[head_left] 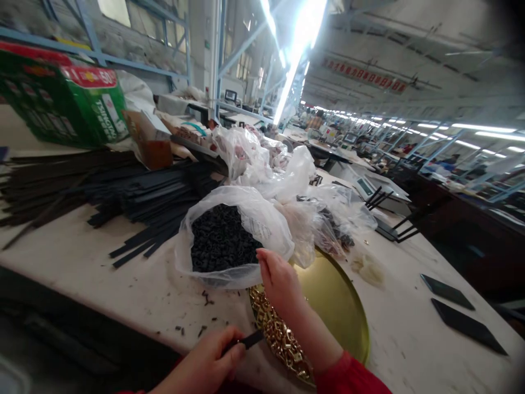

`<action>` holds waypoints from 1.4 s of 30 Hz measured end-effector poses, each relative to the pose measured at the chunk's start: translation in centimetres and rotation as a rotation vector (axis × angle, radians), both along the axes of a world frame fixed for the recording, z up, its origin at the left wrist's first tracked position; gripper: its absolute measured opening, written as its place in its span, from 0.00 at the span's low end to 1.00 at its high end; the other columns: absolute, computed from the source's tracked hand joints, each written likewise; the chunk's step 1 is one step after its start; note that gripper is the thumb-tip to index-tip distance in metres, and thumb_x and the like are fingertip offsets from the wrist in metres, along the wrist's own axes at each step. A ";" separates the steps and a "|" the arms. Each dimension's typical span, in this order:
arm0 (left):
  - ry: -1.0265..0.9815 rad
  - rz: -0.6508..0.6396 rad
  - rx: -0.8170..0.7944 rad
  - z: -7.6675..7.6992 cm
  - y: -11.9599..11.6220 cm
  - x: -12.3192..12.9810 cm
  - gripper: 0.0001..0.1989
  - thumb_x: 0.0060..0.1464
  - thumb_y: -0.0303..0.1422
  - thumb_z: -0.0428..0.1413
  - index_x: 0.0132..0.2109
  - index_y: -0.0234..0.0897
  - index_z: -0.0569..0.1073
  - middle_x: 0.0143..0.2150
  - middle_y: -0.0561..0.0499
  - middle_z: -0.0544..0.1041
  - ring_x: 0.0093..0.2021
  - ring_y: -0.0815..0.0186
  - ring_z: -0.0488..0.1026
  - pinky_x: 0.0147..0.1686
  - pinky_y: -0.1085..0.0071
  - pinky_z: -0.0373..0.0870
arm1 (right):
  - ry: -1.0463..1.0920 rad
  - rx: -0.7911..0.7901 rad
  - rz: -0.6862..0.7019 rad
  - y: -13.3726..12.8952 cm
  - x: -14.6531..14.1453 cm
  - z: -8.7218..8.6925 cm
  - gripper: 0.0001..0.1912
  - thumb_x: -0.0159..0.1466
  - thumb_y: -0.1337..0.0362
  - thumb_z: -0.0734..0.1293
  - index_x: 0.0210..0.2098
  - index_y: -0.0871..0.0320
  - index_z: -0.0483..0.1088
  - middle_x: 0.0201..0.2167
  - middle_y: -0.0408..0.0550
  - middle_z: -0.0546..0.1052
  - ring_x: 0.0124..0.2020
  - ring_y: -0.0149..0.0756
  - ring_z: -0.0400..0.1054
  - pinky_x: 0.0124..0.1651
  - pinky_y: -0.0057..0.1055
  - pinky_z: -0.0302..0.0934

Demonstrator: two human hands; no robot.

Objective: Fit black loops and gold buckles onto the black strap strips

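My left hand [219, 353] is closed on a black strap [251, 339], whose end sticks out to the right between thumb and fingers. My right hand [282, 282] reaches over a gold tray [338, 295] to the near right rim of a white plastic bag [270, 219]. Its fingers are drawn together; anything between them is hidden. Many small black loops [223, 238] fill the open bag. Gold metal buckles [283, 342] lie heaped along the left side of the tray, partly behind my right forearm.
Long black straps [159, 191] lie piled to the left. A green and red box [61, 101] stands behind them. Clear plastic bags [262, 156] crowd the table's middle. Two dark flat pieces [467, 325] lie at right. Small black scraps [202, 330] dot the front edge.
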State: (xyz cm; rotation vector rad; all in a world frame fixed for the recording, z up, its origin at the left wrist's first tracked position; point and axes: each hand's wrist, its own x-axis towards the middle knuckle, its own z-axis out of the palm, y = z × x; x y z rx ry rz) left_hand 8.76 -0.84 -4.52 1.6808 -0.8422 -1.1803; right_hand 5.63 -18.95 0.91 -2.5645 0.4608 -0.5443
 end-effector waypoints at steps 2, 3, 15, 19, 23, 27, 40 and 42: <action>0.021 0.023 0.006 0.2 0.3 0.8 0.11 0.52 0.40 0.45 0.31 0.37 0.64 0.20 0.57 0.64 0.22 0.68 0.60 0.23 0.75 0.55 | 0.173 -0.053 0.035 -0.9 3.1 -0.7 0.17 0.63 0.74 0.54 0.49 0.60 0.64 0.45 0.52 0.73 0.46 0.36 0.67 0.48 0.30 0.59; 0.043 0.032 0.015 0.3 0.5 1.2 0.12 0.51 0.41 0.45 0.32 0.37 0.64 0.20 0.57 0.63 0.22 0.68 0.59 0.22 0.74 0.54 | 0.231 -0.068 0.039 -1.4 4.3 -1.3 0.17 0.62 0.74 0.55 0.48 0.59 0.65 0.45 0.53 0.73 0.46 0.36 0.68 0.47 0.30 0.59; 0.054 0.097 -0.036 -0.4 2.6 3.6 0.15 0.51 0.44 0.46 0.33 0.36 0.65 0.22 0.56 0.64 0.23 0.68 0.61 0.23 0.74 0.57 | 0.316 -0.086 -0.002 -0.8 7.7 -3.8 0.08 0.56 0.76 0.62 0.33 0.59 0.68 0.31 0.53 0.75 0.36 0.43 0.69 0.37 0.34 0.56; -0.020 0.135 -0.055 0.2 3.8 3.3 0.14 0.51 0.44 0.46 0.33 0.36 0.66 0.22 0.56 0.63 0.24 0.68 0.60 0.24 0.74 0.57 | 0.166 0.059 -0.036 -0.9 7.0 -3.9 0.07 0.56 0.75 0.61 0.29 0.59 0.68 0.30 0.51 0.73 0.35 0.41 0.68 0.39 0.35 0.57; -0.081 0.198 -0.098 1.2 4.6 2.7 0.15 0.52 0.44 0.46 0.32 0.36 0.66 0.22 0.56 0.62 0.24 0.68 0.59 0.25 0.75 0.57 | -0.039 0.277 -0.085 -0.2 4.8 -2.9 0.08 0.57 0.70 0.60 0.35 0.60 0.68 0.32 0.49 0.73 0.35 0.38 0.67 0.40 0.34 0.60; -0.100 0.243 -0.175 2.9 4.9 1.8 0.15 0.52 0.44 0.46 0.31 0.36 0.65 0.22 0.57 0.61 0.23 0.69 0.58 0.24 0.75 0.57 | -0.149 0.581 -0.051 3.2 0.2 -1.2 0.15 0.60 0.61 0.58 0.42 0.61 0.68 0.27 0.45 0.74 0.28 0.34 0.69 0.32 0.31 0.64; -0.389 0.198 -0.249 8.1 8.5 -5.8 0.12 0.51 0.39 0.46 0.28 0.35 0.66 0.23 0.56 0.64 0.26 0.68 0.61 0.27 0.74 0.57 | -0.439 1.579 -0.010 14.8 -13.2 1.4 0.14 0.50 0.60 0.73 0.33 0.60 0.72 0.26 0.43 0.75 0.26 0.27 0.69 0.33 0.25 0.65; -0.420 0.192 -0.246 8.4 8.4 -7.1 0.12 0.50 0.39 0.46 0.27 0.35 0.65 0.23 0.56 0.64 0.27 0.68 0.61 0.28 0.74 0.57 | -0.450 1.564 -0.021 15.3 -14.2 1.4 0.13 0.50 0.59 0.74 0.31 0.60 0.71 0.22 0.41 0.73 0.22 0.26 0.66 0.28 0.24 0.63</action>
